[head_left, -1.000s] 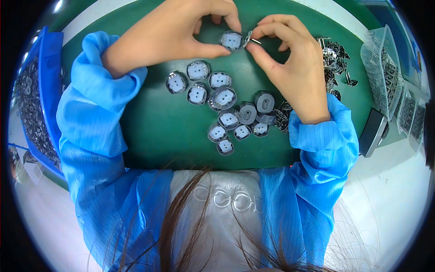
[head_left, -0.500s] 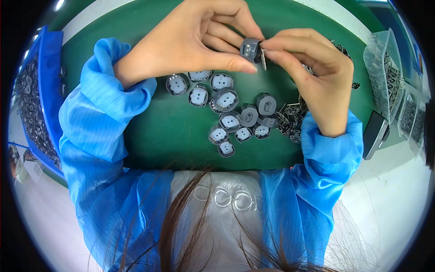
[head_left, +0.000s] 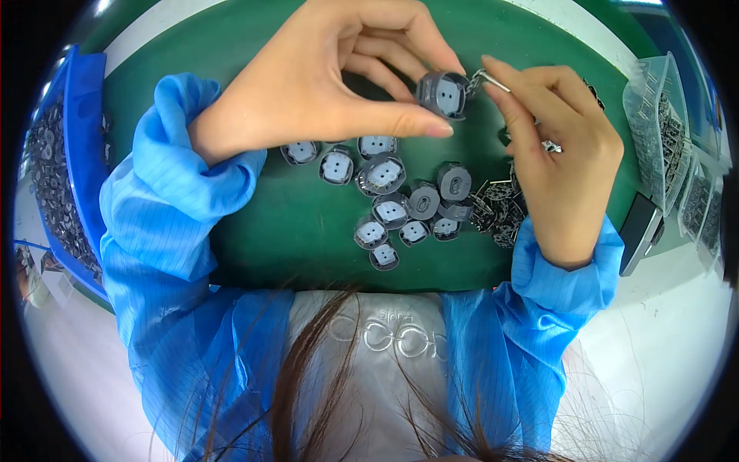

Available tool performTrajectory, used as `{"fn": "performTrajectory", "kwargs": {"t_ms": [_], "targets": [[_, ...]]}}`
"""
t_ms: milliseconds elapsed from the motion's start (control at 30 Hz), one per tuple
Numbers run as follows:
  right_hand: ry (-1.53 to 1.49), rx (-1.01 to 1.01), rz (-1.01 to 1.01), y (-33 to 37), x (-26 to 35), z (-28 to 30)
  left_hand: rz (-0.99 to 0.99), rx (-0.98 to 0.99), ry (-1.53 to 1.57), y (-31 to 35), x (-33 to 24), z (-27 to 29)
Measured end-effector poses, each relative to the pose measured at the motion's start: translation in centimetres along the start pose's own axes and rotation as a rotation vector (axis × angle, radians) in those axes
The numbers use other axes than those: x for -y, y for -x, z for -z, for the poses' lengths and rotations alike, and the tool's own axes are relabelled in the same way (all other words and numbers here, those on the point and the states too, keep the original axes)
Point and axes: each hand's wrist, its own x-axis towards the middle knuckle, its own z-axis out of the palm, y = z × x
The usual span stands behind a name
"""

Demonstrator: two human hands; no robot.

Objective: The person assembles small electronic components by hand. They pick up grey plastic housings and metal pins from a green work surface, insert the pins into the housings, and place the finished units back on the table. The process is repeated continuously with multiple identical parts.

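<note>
My left hand (head_left: 308, 96) grips a round dark grey plastic housing (head_left: 445, 96) between thumb and fingertips. A pale insert with two small holes faces up in it. My right hand (head_left: 566, 131) pinches a small metal contact piece (head_left: 477, 80) by thumb and index finger, right at the housing's edge. Whether the two parts touch, I cannot tell. A bit of shiny metal (head_left: 551, 146) shows by the curled fingers of that hand. Below my hands lies a loose group of similar grey housings (head_left: 385, 173), several with the pale insert up, others showing a grey face (head_left: 454, 183).
A pile of small metal pieces (head_left: 496, 208) lies on the green table (head_left: 300, 239) beside the housings, partly behind my right wrist. The blue bin (head_left: 85, 154) at left holds many small parts. Clear plastic bins (head_left: 650, 115) and a dark flat box (head_left: 640, 231) stand at right.
The housing has turned so its pale insert now faces me. My right hand has drawn slightly right and downward, and the metal piece now slants differently in its fingers.
</note>
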Motion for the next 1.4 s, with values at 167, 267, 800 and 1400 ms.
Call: {"fn": "performTrajectory", "kwargs": {"t_ms": [167,267,800,1400], "targets": [[-0.204,0.109,-0.114,0.1,0.2,0.0,-0.278,0.070,-0.192,-0.2,-0.2,-0.3],[-0.432,0.019,-0.255,0.0,0.7,0.3,-0.188,-0.015,-0.078,0.1,0.0,-0.3],[-0.271,-0.152,0.061,-0.4,1.3,-1.3,0.060,-0.099,-0.085,0.8,0.6,-0.5],[-0.267,-0.121,0.173,-0.1,1.5,-3.0,0.240,-0.053,0.121,0.7,-0.2,-0.1]]}}
